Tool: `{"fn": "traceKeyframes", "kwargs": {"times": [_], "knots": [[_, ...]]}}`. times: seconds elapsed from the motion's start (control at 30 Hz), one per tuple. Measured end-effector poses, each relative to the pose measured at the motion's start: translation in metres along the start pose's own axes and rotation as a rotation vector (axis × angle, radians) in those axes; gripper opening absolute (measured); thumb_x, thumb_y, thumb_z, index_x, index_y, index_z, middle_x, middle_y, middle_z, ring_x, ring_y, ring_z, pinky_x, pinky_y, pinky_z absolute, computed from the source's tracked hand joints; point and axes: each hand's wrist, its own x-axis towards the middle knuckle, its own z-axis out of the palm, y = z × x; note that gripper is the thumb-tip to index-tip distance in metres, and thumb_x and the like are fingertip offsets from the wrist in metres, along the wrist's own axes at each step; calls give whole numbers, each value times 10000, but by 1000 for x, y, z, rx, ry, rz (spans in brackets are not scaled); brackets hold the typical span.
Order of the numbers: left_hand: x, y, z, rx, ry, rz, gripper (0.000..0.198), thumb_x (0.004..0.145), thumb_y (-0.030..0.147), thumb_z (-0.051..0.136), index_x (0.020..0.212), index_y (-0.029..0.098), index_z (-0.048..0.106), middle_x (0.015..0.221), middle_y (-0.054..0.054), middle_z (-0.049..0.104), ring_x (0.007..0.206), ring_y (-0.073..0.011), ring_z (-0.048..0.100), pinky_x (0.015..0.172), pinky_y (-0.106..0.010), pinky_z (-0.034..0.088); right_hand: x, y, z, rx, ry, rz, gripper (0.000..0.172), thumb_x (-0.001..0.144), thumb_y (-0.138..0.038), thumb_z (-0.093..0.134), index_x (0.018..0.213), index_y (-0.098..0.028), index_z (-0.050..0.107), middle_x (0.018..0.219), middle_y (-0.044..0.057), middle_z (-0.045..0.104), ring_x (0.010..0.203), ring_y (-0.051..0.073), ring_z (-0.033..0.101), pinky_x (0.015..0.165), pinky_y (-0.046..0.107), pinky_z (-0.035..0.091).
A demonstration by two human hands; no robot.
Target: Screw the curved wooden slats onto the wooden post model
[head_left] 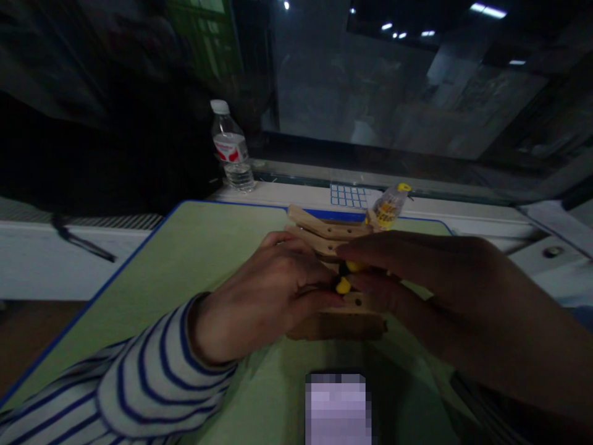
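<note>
My left hand [273, 287] is closed, thumb and forefinger pinching around a small yellow piece [343, 285] with black beside it. From the right comes my right hand [445, 290], its thumb and fingers pinched on a small yellow-and-black piece [354, 266]. The fingers hide much of both, so their exact kind does not show. Under and behind the hands are pale wooden pieces with round holes [345, 230]. One more holed wooden strip [359, 302] shows below the fingertips. Beneath it is a brown block or box edge [333, 327], partly covered by my left hand.
The green table [217, 238] has a blue edge. On the sill behind stand a water bottle [231, 148] and a yellow-capped bottle [391, 205]. A blue-and-white grid sheet [348, 196] lies between them. A blurred-out phone-like screen [338, 411] is nearest me.
</note>
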Motion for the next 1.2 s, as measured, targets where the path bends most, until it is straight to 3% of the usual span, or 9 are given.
{"fn": "traceKeyframes", "kwargs": {"times": [0.27, 0.4, 0.6, 0.77, 0.9, 1.03, 1.2], "knots": [[-2, -1, -1, -4, -21, 45, 143, 939, 306, 554, 943, 297, 696, 893, 41, 692, 990, -174, 591, 990, -353, 301, 2, -3, 5, -104, 39, 17, 197, 941, -269, 519, 1125, -263, 591, 966, -22, 746, 733, 148, 698, 591, 251, 490], [-2, -1, -4, 0, -45, 52, 177, 946, 262, 528, 974, 296, 700, 909, 28, 695, 1012, -181, 588, 1005, -362, 310, 4, -4, 7, -134, 37, 30, 150, 942, -295, 510, 1057, -259, 600, 855, -11, 739, 641, 153, 672, 560, 266, 472], [2, 5, -7, 44, -64, 20, 173, 926, 284, 557, 923, 262, 728, 863, 10, 706, 957, -184, 615, 969, -360, 372, 4, -2, 7, -118, 22, 27, 221, 941, -305, 529, 1145, -245, 589, 958, 4, 737, 750, 157, 687, 609, 264, 489], [5, 10, -6, 62, 42, -32, 147, 851, 367, 661, 860, 240, 734, 811, 11, 704, 847, -177, 633, 824, -323, 430, 5, 0, 8, -70, -19, 65, 158, 946, -297, 524, 1011, -216, 643, 1001, -10, 726, 818, 144, 686, 658, 258, 502], [5, 10, -1, 33, 76, -51, 191, 864, 391, 644, 804, 231, 729, 754, 15, 687, 782, -158, 630, 746, -289, 441, 4, -1, 7, -76, 11, 34, 226, 942, -297, 533, 1119, -202, 636, 1003, -5, 728, 849, 146, 682, 675, 255, 502], [5, 8, 0, 31, 50, -26, 178, 869, 346, 644, 783, 212, 723, 830, 1, 709, 873, -172, 639, 793, -287, 449, 0, -1, 7, -62, 1, -17, 319, 954, -257, 499, 1259, -200, 574, 1160, 29, 701, 924, 151, 679, 748, 260, 514], [4, 5, 0, 70, 41, -33, 182, 866, 382, 643, 852, 227, 736, 831, -12, 705, 918, -193, 637, 853, -307, 453, 1, 1, 8, -39, 10, -29, 259, 958, -228, 476, 1155, -233, 644, 1152, 21, 710, 997, 176, 676, 861, 307, 518]]}}
